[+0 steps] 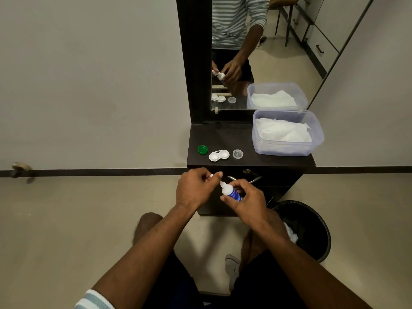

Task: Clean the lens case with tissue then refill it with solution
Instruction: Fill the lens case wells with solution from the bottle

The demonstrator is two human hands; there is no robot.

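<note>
**Cap off, bottle tilted, case waiting open**

I hold the solution bottle in my right hand, fingers curled round its body, nozzle angled up and to the left so nothing spills while it is bare. My left hand pinches the small white cap between thumb and fingertips, just clear of the nozzle — kept in hand, I judge, so it can go straight back on. Both hands hover in front of the desk, just below its front edge.

The lens case lies on the desk near that edge, both wells facing up and open, ready to take drops. Its lids sit on either side: the green lid to the left, the clear lid to the right, each close by its own well.

The tissue tub stands at the back right, out of the pouring path. The bin on the floor at my right holds crumpled white tissue, so wiping looks finished.

The count: one bottle, one cap, one case with two wells, two lids, one tub, one bin.
</note>
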